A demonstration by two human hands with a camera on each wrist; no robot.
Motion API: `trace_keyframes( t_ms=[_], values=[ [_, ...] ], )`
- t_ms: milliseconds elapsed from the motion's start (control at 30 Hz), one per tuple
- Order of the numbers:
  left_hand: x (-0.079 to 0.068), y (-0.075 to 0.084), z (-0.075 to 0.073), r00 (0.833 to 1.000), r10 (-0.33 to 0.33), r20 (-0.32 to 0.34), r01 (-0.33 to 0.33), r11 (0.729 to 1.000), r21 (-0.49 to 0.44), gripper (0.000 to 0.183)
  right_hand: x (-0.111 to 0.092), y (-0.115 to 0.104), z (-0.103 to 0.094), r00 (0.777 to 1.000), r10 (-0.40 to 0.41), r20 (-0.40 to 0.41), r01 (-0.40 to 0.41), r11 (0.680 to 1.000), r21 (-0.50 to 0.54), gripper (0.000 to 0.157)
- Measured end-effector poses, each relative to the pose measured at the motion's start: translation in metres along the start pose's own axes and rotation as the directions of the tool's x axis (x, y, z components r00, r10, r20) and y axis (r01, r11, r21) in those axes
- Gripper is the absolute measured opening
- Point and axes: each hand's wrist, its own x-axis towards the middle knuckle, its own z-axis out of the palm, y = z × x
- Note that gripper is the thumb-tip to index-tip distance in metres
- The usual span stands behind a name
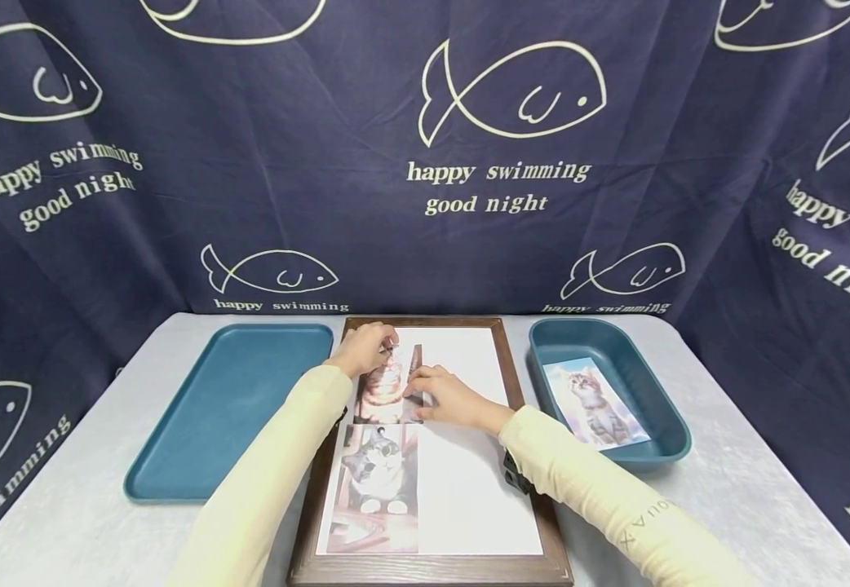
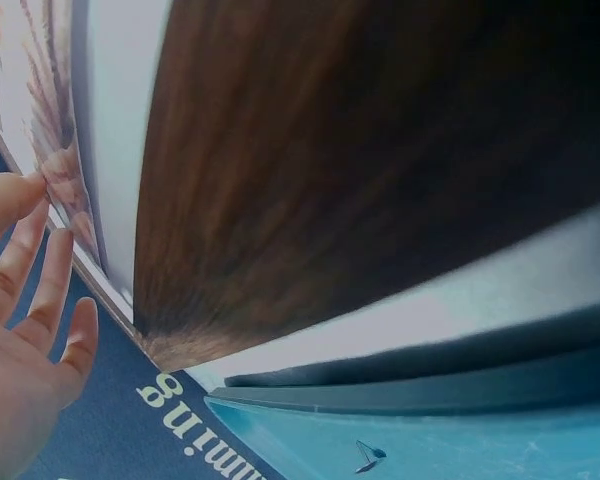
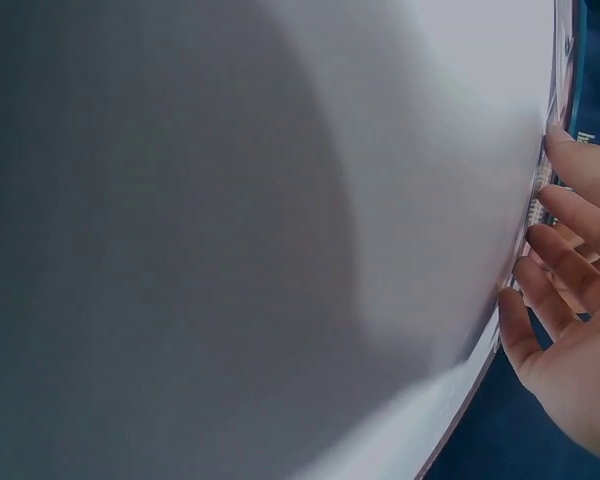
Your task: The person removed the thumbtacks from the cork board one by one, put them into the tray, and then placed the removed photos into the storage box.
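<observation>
A navy fish-print curtain (image 1: 366, 187) lettered "happy swimming" hangs behind a pale worktop (image 1: 748, 497) bearing a flat teal tray (image 1: 237, 399).

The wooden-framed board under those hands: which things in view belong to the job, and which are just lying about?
Seemingly in the job:
left hand
right hand
orange cat picture, at their fingers
grey-and-white cat picture
wooden-framed board
kitten picture, in the blue bin

Apparently just there:
blue tray, untouched
fish-print curtain

Frame (image 1: 431, 569) on the surface (image 1: 755, 505): tray (image 1: 237, 408) to its left; bin (image 1: 634, 363) to its right, containing a card (image 1: 597, 408); near photo (image 1: 377, 489) on its front left; far photo (image 1: 382, 395) at its rear left; curtain (image 1: 366, 204) behind it.
</observation>
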Motion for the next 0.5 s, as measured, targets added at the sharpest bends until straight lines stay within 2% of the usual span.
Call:
trace_keyframes(
  t_ms=[300, 500],
  values=[
    [0.0020, -0.0029, -0.0005, 1.000, 0.014, 0.007, -0.014, 1.000, -0.017, 0.024, -0.0002, -0.0033, -0.0036, 1.000, 0.007, 0.023, -0.008, 0.998, 0.057, 0.026],
    [0.0024, -0.0065, -0.0020, 0.999, 0.033, 0.004, -0.033, 0.998, -0.053, 0.025, 0.0002, 0.0037, -0.0025, 0.999, -0.041, 0.000, 0.040, 0.994, 0.105, 0.028]
  ],
)
